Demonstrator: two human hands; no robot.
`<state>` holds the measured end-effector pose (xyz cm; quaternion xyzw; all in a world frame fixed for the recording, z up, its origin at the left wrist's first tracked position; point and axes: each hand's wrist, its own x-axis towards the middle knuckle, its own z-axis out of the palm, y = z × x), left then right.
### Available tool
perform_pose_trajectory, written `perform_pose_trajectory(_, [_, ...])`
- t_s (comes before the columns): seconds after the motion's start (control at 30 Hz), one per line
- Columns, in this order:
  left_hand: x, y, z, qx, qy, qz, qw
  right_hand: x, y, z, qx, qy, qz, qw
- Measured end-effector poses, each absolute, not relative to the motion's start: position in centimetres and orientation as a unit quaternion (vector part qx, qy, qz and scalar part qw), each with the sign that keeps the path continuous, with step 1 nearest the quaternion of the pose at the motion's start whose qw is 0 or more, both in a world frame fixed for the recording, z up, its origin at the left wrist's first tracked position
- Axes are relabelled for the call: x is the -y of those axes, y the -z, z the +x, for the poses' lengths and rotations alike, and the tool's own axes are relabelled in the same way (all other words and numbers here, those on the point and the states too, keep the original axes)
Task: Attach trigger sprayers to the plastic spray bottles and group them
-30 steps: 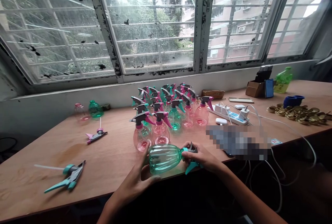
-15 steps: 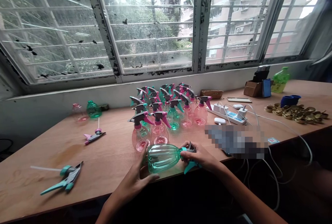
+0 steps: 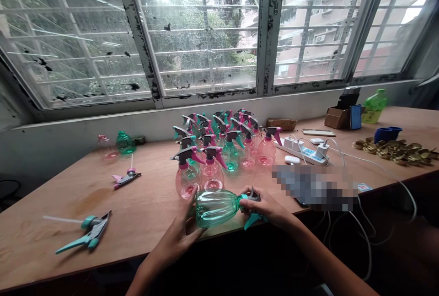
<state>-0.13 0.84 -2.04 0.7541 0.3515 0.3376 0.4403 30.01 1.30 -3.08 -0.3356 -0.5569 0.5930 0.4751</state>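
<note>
Head view: across the whole top of the frame we see the barred windows point(image 3: 202, 35), their frames pale with dark flaking patches. Below them the wooden table point(image 3: 144, 223) spreads from the lower left to the right edge of the frame. In the centre a crowd of pink and green spray bottles point(image 3: 248, 152) stands upright and close together, their triggers pink or teal. At lower centre, in front of that crowd, we hold one green bottle point(image 3: 217, 209) on its side at the table's front edge, base to the left and neck to the right; we cannot tell whether it touches the table. Our left hand point(image 3: 183, 228) curves around the base, and our right hand point(image 3: 264, 205) is closed around the teal-and-grey spray head point(image 3: 253, 220) at the neck, pinching it near where it meets the bottle. Brass-coloured parts point(image 3: 394, 152) lie heaped at the right of the frame, and a white power strip point(image 3: 308, 153) with plugs sits right of centre. At lower left we see a loose teal sprayer point(image 3: 92, 232), with a loose pink sprayer point(image 3: 127, 178) above it. Smallest is a white case point(image 3: 292, 160), just beside the strip.
</note>
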Motion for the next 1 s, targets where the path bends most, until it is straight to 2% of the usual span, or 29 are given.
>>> perform_pose_trajectory(0.17, [-0.6,1.3,-0.1,-0.371,-0.318,0.735,0.471,-1.3,3.1,30.0,0.558,-0.593,-0.335,0.475])
perform_pose_trajectory(0.4, [-0.8,2.1,-0.2,-0.361,-0.346,0.756,0.423,-1.3,3.1,30.0,0.561,-0.592,-0.327,0.478])
perform_pose_trajectory(0.67, [-0.4,1.0,0.1,-0.35,-0.331,0.735,0.477,-1.4,3.2,30.0,0.564,-0.588,-0.333,0.475])
perform_pose_trajectory(1.0, [-0.7,1.7,0.1,-0.354,-0.341,0.759,0.426,-1.4,3.3,30.1,0.567,-0.585,-0.333,0.476])
